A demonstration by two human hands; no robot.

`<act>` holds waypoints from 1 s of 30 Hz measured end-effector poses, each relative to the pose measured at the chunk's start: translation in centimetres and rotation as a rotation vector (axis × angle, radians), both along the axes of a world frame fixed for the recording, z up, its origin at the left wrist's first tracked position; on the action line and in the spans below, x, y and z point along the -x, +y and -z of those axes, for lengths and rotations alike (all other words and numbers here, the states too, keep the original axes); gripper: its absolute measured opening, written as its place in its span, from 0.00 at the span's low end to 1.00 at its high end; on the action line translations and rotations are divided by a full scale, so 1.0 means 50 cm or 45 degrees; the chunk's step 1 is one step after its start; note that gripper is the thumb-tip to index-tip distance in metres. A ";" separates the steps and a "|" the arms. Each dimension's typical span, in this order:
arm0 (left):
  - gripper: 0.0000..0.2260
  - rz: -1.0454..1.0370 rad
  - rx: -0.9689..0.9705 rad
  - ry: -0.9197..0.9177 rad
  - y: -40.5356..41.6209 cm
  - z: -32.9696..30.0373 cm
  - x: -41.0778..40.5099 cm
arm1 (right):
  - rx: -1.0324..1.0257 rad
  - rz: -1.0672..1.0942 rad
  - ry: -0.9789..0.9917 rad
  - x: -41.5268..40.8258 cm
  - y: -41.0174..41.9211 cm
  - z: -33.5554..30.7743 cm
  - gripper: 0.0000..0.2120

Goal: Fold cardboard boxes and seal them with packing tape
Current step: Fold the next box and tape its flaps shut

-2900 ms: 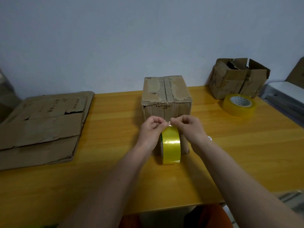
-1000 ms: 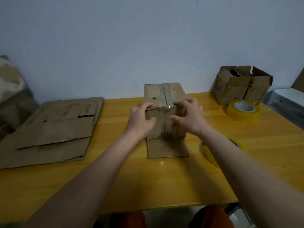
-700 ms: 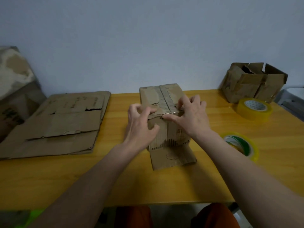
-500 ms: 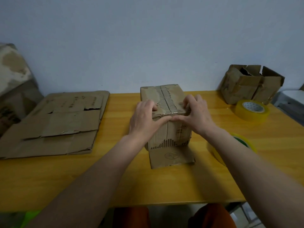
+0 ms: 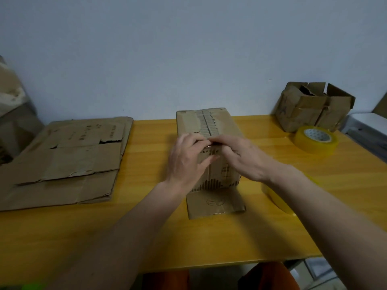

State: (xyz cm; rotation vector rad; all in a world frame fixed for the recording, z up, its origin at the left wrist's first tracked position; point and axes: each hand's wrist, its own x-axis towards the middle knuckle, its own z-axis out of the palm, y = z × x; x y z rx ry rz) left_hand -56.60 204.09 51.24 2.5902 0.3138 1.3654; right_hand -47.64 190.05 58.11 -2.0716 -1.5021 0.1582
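Fig.: L hand (image 5: pixel 188 162) & R hand (image 5: pixel 244 155), both flat, press box (image 5: pixel 209 143) near top edge; its long axis runs near–far w/ centre seam.

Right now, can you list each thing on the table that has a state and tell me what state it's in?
Middle box: upright, top flaps closed, one flap lying flat out front.
Left hand: pressing the box's front top edge.
Right hand: pressing there too.
Far box: top flaps open.
Flattened cardboard: unfolded, lying flat.
Far tape roll: lying flat.
Near tape roll: mostly hidden behind the right forearm.
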 end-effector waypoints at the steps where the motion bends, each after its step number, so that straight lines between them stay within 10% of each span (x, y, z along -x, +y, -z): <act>1: 0.13 0.011 0.045 -0.028 0.000 0.000 -0.005 | 0.049 -0.014 0.010 0.000 0.002 -0.002 0.19; 8: 0.12 0.166 -0.018 -0.049 0.027 0.002 -0.013 | 0.440 -0.007 0.007 -0.078 0.112 -0.032 0.22; 30: 0.17 0.215 -0.137 -0.062 0.051 0.014 -0.018 | 0.523 0.286 -0.394 -0.227 0.384 -0.007 0.30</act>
